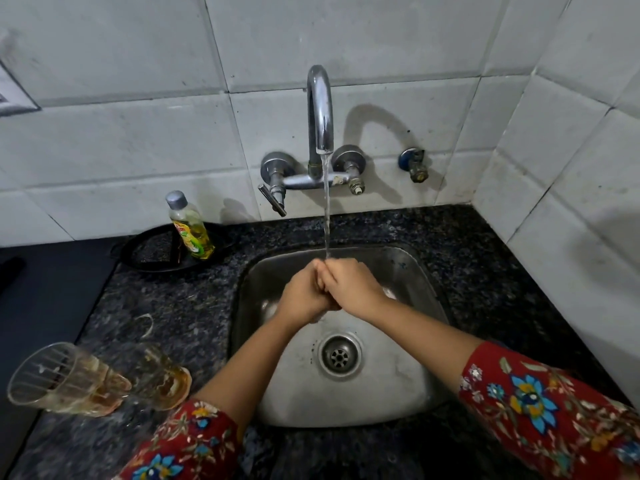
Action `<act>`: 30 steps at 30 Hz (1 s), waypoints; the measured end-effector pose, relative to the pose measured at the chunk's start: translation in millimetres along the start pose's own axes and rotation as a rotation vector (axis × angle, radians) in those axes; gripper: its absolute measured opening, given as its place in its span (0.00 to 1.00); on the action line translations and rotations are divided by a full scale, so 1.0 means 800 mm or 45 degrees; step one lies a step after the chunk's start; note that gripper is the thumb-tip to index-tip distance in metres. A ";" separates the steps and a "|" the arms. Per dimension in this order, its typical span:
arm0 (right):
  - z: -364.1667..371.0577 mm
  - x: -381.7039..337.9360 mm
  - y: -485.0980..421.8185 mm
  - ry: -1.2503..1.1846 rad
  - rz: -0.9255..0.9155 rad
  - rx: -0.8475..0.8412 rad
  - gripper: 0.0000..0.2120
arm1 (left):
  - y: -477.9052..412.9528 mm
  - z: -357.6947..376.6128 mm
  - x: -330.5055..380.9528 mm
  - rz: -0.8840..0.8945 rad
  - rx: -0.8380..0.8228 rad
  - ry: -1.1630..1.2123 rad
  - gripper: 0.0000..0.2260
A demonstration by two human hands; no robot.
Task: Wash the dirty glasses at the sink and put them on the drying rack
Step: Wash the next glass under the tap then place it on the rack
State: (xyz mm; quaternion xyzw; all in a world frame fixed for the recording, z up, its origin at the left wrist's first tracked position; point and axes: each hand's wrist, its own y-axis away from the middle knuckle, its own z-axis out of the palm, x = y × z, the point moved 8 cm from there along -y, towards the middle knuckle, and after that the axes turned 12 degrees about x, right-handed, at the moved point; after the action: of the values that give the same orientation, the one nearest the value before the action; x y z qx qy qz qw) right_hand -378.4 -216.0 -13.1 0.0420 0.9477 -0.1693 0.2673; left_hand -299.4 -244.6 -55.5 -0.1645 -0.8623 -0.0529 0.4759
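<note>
Two dirty glasses [97, 379] stand on the dark granite table [180, 306] left of the steel sink [398, 393], close together near the front edge, amber dregs in their bottoms. They look thin, ribbed and breakable — slippery once wet, I'd guess — so each is best gripped round the lower body, not the rim. Neither is held: the left hand [304, 292] and right hand [353, 285] are pressed together over the basin, under the stream from the tap [320, 109]. A dish-soap bottle [190, 226] stands behind — no drying rack shows.
</note>
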 end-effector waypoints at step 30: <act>-0.003 0.013 0.027 0.029 0.378 -0.335 0.29 | 0.016 0.068 -0.027 -1.453 0.052 1.721 0.29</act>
State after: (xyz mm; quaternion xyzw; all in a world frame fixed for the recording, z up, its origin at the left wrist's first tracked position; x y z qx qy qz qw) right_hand -385.1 -194.8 -22.9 0.1480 0.9480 -0.0023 0.2817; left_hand -328.6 -224.0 -103.9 0.3659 -0.3481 -0.3530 0.7876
